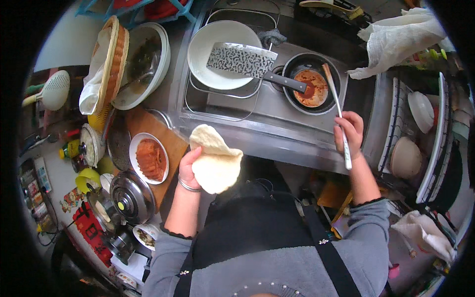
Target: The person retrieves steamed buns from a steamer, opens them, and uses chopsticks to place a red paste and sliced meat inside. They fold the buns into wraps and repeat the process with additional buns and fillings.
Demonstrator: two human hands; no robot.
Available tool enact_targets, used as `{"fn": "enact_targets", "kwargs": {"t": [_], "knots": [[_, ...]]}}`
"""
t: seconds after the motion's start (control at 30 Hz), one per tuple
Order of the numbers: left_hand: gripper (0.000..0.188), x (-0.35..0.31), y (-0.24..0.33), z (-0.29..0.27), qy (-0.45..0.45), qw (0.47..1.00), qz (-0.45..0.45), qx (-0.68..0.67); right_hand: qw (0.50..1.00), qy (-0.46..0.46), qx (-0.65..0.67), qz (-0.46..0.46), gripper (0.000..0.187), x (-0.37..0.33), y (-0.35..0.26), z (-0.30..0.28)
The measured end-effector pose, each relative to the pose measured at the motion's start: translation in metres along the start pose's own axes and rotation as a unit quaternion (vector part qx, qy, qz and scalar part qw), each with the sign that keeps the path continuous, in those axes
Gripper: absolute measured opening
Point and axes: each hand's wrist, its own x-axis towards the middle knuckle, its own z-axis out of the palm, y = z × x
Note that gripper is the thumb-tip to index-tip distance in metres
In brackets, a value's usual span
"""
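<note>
My left hand [187, 171] grips a pale, soft flatbread [216, 161] by its left edge, in front of the sink's front rim. One upper part of the bread curls over. At the right, my right hand [351, 131] is closed round a long slim utensil [338, 104] with a pale handle and a reddish-brown far end; its exact kind is unclear. That end is over the right side of a dark bowl [292, 101] with red sauce [311, 88] in it. A patterned cleaver [240, 59] spans from a white basin [198, 69] to this bowl, handle over the sauce.
A white bowl of reddish sliced food [151, 159] rests on a wooden board [170, 144] at left. Nearby are a lidded pot [131, 195], a wicker basket [116, 64] and a large pale basin [163, 74]. A dish rack [435, 143] stands right, below a hanging white cloth [403, 39].
</note>
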Motion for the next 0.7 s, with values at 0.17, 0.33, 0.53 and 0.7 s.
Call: {"fn": "enact_targets", "kwargs": {"t": [0.17,0.33,0.53,0.7], "knots": [[0.053,0.008,0.007,0.003,0.008,0.999,-0.034,-0.007,0.8,0.115,0.502,0.309,0.032,0.007,-0.097,0.004],[0.054,0.018,0.012,0.017,-0.094,0.995,-0.001,-0.024,0.613,0.092,0.668,0.411,0.028,0.001,-0.161,0.039],[0.055,0.008,0.02,0.025,-0.111,0.991,-0.037,-0.071,0.635,0.05,0.57,0.519,0.031,-0.003,-0.185,0.078],[0.054,0.004,0.015,0.021,-0.099,0.993,-0.029,-0.054,0.641,0.087,0.507,0.569,0.04,0.0,-0.195,0.071]]}}
